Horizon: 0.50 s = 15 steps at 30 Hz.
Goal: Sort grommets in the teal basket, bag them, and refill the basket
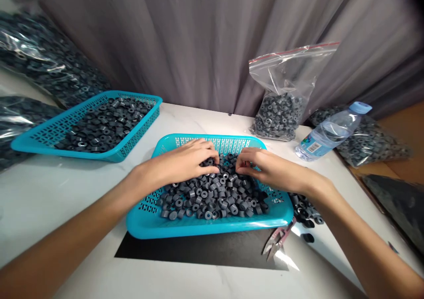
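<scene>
The left hand (185, 163) and right hand (268, 170) are reaching into the near teal basket (145, 228) on the table (49, 193). Their narrowed fingers (203, 171) are pinching grey rings (212, 197) at the pile's far edge. The rings are lying loose, as short dark cylinders with centre holes.

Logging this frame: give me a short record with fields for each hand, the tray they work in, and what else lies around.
left hand: in the near basket, thumb and fingers closed round a few grey rings
right hand: fingertips bunched on the same pile; a held ring cannot be told
near basket: turquoise, on a black mat, part-filled with rings
second basket: far left, same rings
behind: zip bag of rings, upright
table right: water bottle on its side; loose rings beside the basket
front right: snips by the basket's corner
</scene>
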Each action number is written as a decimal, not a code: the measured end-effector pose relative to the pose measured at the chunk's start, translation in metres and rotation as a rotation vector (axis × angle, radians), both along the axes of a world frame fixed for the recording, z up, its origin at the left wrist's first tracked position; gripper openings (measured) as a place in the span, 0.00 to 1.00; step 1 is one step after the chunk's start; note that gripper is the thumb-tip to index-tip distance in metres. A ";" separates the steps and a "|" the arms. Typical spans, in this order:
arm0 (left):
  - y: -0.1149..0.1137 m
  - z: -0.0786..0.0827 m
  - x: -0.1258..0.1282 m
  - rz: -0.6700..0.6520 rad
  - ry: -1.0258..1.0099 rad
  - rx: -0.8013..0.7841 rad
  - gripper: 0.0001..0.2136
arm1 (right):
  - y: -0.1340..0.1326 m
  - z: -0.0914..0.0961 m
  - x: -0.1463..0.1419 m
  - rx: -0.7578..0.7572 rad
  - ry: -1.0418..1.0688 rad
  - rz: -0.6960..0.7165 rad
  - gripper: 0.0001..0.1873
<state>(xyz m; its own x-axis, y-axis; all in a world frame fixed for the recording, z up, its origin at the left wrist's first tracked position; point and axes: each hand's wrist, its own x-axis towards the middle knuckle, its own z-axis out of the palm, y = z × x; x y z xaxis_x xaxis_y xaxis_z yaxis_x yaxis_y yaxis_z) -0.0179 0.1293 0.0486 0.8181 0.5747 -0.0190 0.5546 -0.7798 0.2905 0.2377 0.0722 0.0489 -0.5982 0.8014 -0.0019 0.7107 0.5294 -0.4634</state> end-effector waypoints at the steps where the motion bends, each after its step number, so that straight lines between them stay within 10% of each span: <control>1: -0.001 -0.003 0.001 -0.013 -0.011 0.010 0.14 | 0.000 0.001 0.001 -0.006 0.008 -0.018 0.09; 15: -0.001 0.014 0.002 0.075 -0.127 0.056 0.12 | 0.003 0.011 0.010 0.021 0.076 -0.075 0.06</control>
<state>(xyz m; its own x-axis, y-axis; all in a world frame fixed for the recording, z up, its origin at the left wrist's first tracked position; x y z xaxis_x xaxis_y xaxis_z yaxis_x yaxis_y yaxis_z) -0.0161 0.1284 0.0624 0.7666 0.6317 0.1156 0.5734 -0.7544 0.3196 0.2478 0.0754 0.0598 -0.5347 0.8430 0.0582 0.7117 0.4864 -0.5069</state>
